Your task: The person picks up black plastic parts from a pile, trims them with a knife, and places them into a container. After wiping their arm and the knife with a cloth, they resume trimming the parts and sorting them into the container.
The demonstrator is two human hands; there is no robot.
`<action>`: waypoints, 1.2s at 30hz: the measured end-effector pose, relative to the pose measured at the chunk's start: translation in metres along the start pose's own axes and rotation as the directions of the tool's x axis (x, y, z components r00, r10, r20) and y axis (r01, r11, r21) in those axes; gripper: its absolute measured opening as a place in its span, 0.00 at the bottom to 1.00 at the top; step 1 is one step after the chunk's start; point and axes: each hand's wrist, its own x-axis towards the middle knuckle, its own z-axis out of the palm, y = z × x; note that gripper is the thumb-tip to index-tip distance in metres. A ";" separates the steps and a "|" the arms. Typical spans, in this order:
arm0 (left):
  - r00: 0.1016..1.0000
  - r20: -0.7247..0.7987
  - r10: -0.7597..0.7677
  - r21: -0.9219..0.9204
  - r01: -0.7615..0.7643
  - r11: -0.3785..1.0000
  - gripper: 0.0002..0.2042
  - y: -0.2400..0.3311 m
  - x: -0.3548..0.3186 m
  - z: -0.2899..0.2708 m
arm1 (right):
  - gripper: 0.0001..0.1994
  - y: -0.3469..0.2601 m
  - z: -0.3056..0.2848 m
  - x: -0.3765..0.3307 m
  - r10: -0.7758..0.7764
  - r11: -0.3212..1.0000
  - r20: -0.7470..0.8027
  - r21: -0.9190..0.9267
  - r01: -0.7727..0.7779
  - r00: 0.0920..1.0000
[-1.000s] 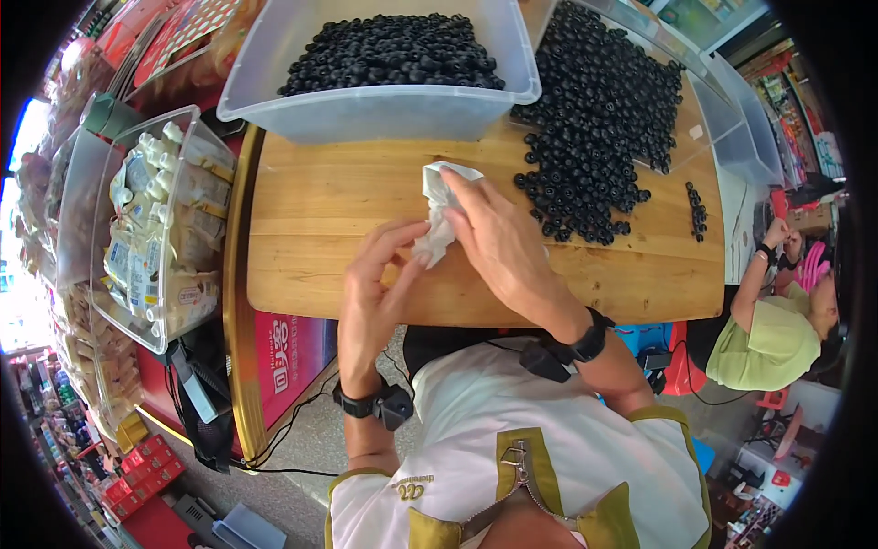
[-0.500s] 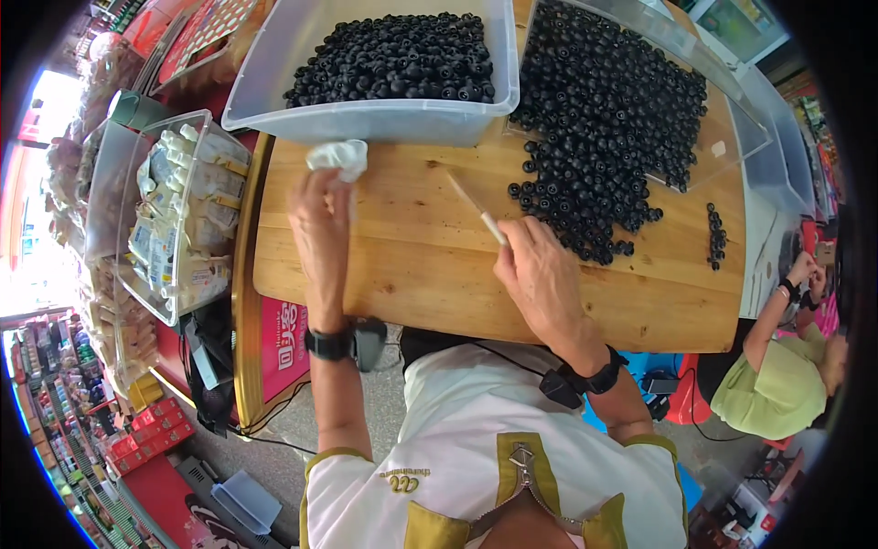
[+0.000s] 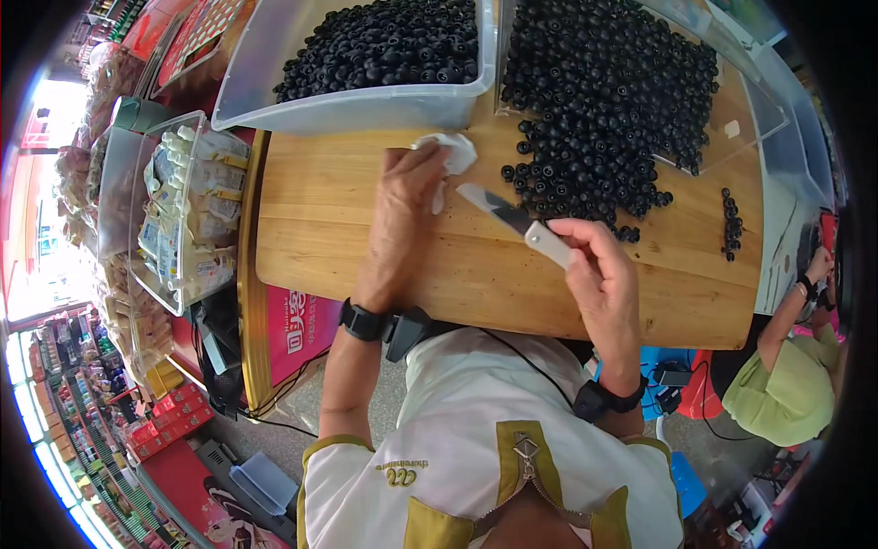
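My left hand (image 3: 407,192) is closed on a crumpled white tissue (image 3: 461,152) above the wooden table, its edge smeared by motion. A knife with a white handle (image 3: 550,245) is held by my right hand (image 3: 605,274), fingers and thumb around the handle. Its blade (image 3: 491,208) points up and left toward the tissue and stays apart from it. Just beyond the blade lies a heap of small round black pieces (image 3: 604,101), each with a ring-like dimple. Whether these are berries or beads I cannot tell.
A clear plastic tub (image 3: 384,117) of the same black pieces stands at the far left of the table (image 3: 320,220). A short row of pieces (image 3: 732,224) lies at the right. Bins of packets (image 3: 187,210) stand left. Another person (image 3: 782,380) is at the right.
My left hand has moved right with the tissue, closer to the knife. My right hand has shifted right and turned, so the blade now shows its flat side.
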 end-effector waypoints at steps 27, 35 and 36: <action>0.902 -0.220 -0.371 -0.042 0.371 0.928 0.09 0.017 -0.082 -0.049 | 0.14 0.007 -0.034 -0.058 0.242 0.947 -0.238 0.268 -0.176 0.941; 0.975 0.092 -0.201 0.097 0.192 0.977 0.18 0.047 -0.122 -0.004 | 0.13 0.009 -0.034 -0.070 0.281 0.939 -0.281 0.279 -0.202 0.918; 0.969 0.162 -0.189 -0.048 0.199 0.979 0.20 0.073 -0.118 0.002 | 0.13 0.008 -0.035 -0.071 0.282 0.939 -0.282 0.279 -0.203 0.917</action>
